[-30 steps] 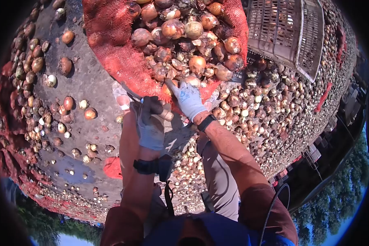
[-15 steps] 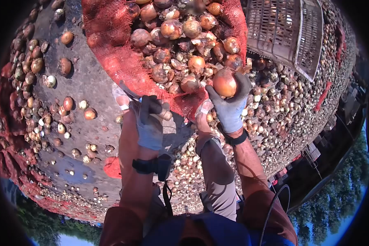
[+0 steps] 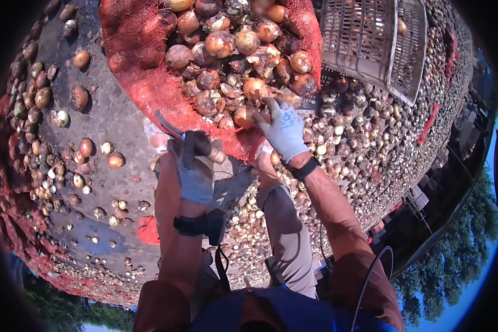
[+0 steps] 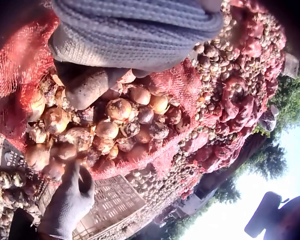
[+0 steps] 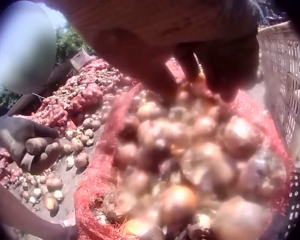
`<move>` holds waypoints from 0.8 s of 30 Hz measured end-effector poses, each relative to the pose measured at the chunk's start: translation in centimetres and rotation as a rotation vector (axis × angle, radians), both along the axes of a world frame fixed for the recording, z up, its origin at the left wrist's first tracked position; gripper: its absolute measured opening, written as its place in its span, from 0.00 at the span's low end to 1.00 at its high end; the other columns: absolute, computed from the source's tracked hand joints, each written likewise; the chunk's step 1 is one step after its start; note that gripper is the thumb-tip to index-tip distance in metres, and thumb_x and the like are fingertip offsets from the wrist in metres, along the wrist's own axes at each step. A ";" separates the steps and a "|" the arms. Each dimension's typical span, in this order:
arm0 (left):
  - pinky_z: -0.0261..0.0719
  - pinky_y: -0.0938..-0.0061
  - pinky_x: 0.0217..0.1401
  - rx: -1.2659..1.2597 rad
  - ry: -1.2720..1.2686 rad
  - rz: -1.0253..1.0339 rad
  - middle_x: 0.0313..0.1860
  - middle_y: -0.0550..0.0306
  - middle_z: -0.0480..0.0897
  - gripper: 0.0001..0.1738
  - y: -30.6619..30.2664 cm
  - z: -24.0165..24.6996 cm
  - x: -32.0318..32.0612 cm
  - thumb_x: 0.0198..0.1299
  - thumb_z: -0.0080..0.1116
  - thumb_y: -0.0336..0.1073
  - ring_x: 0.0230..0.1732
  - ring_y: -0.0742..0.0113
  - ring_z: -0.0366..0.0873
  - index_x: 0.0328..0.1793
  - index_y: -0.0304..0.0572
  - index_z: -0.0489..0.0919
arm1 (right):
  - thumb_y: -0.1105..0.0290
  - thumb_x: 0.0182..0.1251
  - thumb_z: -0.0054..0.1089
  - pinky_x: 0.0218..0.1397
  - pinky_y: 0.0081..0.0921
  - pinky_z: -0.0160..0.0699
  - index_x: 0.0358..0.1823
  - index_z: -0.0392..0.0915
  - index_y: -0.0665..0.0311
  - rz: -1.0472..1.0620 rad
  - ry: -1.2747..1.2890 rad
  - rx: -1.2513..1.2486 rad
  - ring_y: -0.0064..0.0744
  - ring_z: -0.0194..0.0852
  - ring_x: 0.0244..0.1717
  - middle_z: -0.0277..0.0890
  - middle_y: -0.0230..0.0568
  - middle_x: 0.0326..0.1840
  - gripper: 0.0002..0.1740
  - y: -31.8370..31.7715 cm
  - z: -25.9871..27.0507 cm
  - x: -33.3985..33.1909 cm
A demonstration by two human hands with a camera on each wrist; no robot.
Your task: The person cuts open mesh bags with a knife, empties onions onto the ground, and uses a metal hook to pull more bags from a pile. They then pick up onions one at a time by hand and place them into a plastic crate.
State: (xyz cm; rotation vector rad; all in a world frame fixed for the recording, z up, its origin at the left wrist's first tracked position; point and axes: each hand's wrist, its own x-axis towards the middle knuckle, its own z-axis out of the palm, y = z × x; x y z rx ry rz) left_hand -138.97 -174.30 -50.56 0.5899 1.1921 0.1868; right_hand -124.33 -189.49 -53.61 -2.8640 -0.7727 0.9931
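My gloved left hand (image 3: 196, 166) grips a tool with a grey blade (image 3: 167, 123) and a blue bit by its handle, at the near left edge of a red mesh sack (image 3: 141, 74). The rest of the tool is hidden by the fingers. My gloved right hand (image 3: 284, 130) reaches over the sack's near rim, fingers spread, with the fingertips right beside a brown onion (image 3: 245, 117). Many onions (image 3: 219, 44) with loose, flaky skins fill the open sack. In the right wrist view, dark fingers (image 5: 222, 80) hang above blurred onions.
A grey plastic crate (image 3: 359, 41) lies just beyond the sack's right side. Small onions (image 3: 348, 144) cover the ground to the right, and scattered onions (image 3: 80, 98) lie on the left. My bare shins stand close to the sack. More red sacks (image 4: 235, 95) lie farther off.
Half a second ago my right hand held a large onion at the sack's right front; it has moved left without it, back over the rim. My left hand keeps its hold on the tool.
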 end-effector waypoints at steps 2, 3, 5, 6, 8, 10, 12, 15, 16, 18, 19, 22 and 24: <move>0.77 0.61 0.51 0.018 0.048 0.034 0.23 0.59 0.73 0.19 -0.4 -0.8 -0.5 0.70 0.47 0.47 0.22 0.69 0.73 0.31 0.41 0.71 | 0.49 0.55 0.64 0.57 0.45 0.70 0.60 0.70 0.61 -0.143 0.130 -0.077 0.51 0.71 0.57 0.71 0.52 0.57 0.35 0.8 -5.9 -4.5; 0.77 0.62 0.51 -0.011 0.028 0.041 0.22 0.59 0.72 0.19 -0.5 -1.0 -0.6 0.70 0.47 0.47 0.21 0.69 0.73 0.32 0.41 0.71 | 0.49 0.54 0.65 0.59 0.46 0.68 0.62 0.68 0.61 -0.149 0.055 -0.130 0.53 0.69 0.57 0.68 0.55 0.59 0.37 1.8 -6.8 -5.8; 0.78 0.65 0.48 -0.108 -0.054 0.034 0.21 0.59 0.72 0.18 -0.5 -1.2 -0.9 0.69 0.48 0.48 0.21 0.69 0.72 0.34 0.41 0.71 | 0.53 0.52 0.66 0.61 0.50 0.63 0.65 0.65 0.60 -0.214 0.029 -0.203 0.58 0.63 0.59 0.61 0.58 0.61 0.39 2.9 -7.9 -6.8; 0.78 0.66 0.46 -0.181 -0.115 0.026 0.21 0.59 0.71 0.18 -0.5 -1.1 -1.0 0.69 0.48 0.48 0.21 0.69 0.72 0.35 0.41 0.71 | 0.54 0.52 0.66 0.61 0.50 0.64 0.64 0.66 0.59 -0.205 0.020 -0.134 0.57 0.64 0.58 0.62 0.57 0.60 0.38 2.7 -7.5 -7.1; 0.78 0.69 0.40 -0.322 -0.101 0.100 0.21 0.59 0.71 0.18 -0.9 -1.3 -1.1 0.69 0.49 0.48 0.22 0.69 0.72 0.36 0.40 0.71 | 0.55 0.51 0.66 0.60 0.49 0.64 0.62 0.67 0.59 -0.175 -0.015 0.010 0.55 0.65 0.57 0.63 0.55 0.58 0.36 2.5 -5.5 -7.4; 0.77 0.71 0.35 -0.315 -0.060 0.142 0.23 0.58 0.72 0.18 -0.7 -1.3 -0.6 0.69 0.49 0.48 0.23 0.68 0.72 0.38 0.40 0.71 | 0.61 0.46 0.69 0.56 0.46 0.66 0.56 0.68 0.58 -0.208 -0.132 0.346 0.52 0.66 0.54 0.65 0.50 0.52 0.34 2.3 -1.6 -6.4; 0.77 0.70 0.33 -0.178 0.014 0.139 0.25 0.58 0.73 0.18 -0.5 -0.8 0.1 0.69 0.49 0.48 0.23 0.68 0.73 0.39 0.40 0.72 | 0.69 0.43 0.74 0.64 0.41 0.65 0.61 0.65 0.63 -0.223 -0.279 0.513 0.49 0.63 0.60 0.64 0.50 0.58 0.40 1.9 3.0 -3.0; 0.79 0.65 0.41 -0.419 -0.136 0.153 0.30 0.57 0.75 0.19 -0.1 -1.3 -0.6 0.69 0.49 0.50 0.24 0.66 0.74 0.44 0.39 0.73 | 0.74 0.54 0.71 0.69 0.33 0.63 0.66 0.55 0.65 -0.367 -0.597 0.699 0.37 0.60 0.64 0.58 0.43 0.64 0.41 0.2 11.0 5.2; 0.79 0.66 0.37 -0.462 -0.176 0.196 0.29 0.57 0.76 0.17 -0.4 -1.7 -0.9 0.69 0.49 0.48 0.26 0.63 0.75 0.43 0.39 0.74 | 0.74 0.57 0.71 0.66 0.31 0.69 0.66 0.53 0.64 -0.391 -0.753 0.714 0.35 0.61 0.63 0.57 0.43 0.64 0.40 -0.9 13.1 8.6; 0.79 0.68 0.31 -0.543 -0.265 0.282 0.28 0.57 0.77 0.14 -1.4 -3.1 -1.6 0.69 0.50 0.44 0.29 0.58 0.78 0.40 0.39 0.75 | 0.72 0.58 0.70 0.66 0.32 0.68 0.67 0.51 0.65 -0.421 -1.020 0.722 0.37 0.61 0.63 0.57 0.45 0.63 0.42 -3.6 15.9 15.7; 0.80 0.65 0.44 -0.410 -0.360 0.167 0.33 0.58 0.77 0.17 -2.0 -3.9 -2.2 0.69 0.50 0.48 0.31 0.66 0.76 0.47 0.41 0.74 | 0.69 0.59 0.70 0.71 0.34 0.60 0.72 0.45 0.66 -0.339 -1.126 0.531 0.39 0.59 0.66 0.53 0.50 0.68 0.47 -5.0 16.4 18.4; 0.80 0.68 0.43 -0.372 -0.039 0.202 0.33 0.59 0.77 0.15 -1.3 -0.7 0.6 0.68 0.51 0.46 0.30 0.66 0.76 0.45 0.42 0.74 | 0.63 0.61 0.68 0.72 0.35 0.57 0.73 0.52 0.68 -0.145 -0.999 0.440 0.45 0.57 0.70 0.52 0.57 0.73 0.45 -7.2 15.3 19.2; 0.79 0.70 0.45 -0.415 -0.230 0.163 0.32 0.59 0.76 0.14 -1.4 -2.1 -0.5 0.69 0.50 0.45 0.26 0.67 0.75 0.45 0.42 0.74 | 0.65 0.57 0.71 0.71 0.37 0.59 0.68 0.61 0.67 -0.373 -0.507 0.492 0.44 0.59 0.69 0.62 0.51 0.66 0.39 -6.2 12.4 13.7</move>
